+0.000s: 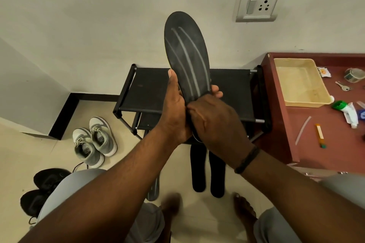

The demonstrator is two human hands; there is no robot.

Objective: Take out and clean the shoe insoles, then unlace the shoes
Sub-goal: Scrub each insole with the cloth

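A dark insole (pixel 186 51) with pale curved stripes stands upright in front of me, toe end up. My left hand (pixel 173 108) grips its left edge, thumb up along the side. My right hand (pixel 213 118) wraps around its heel end from the right. Two black insoles (pixel 207 169) lie side by side on the floor below my hands. A grey insole (pixel 154 189) lies partly hidden under my left arm. A pair of grey and white laced sneakers (pixel 93 142) sits on the floor at left. A pair of black shoes (pixel 41 189) lies at the lower left.
A black shoe rack (pixel 142 89) stands against the wall behind the insole. A maroon table (pixel 308 130) at right carries a cream tray (pixel 300 83), keys, tape and small tubes. A wall socket (pixel 257 5) is above. My bare feet (pixel 245 209) rest on the tiled floor.
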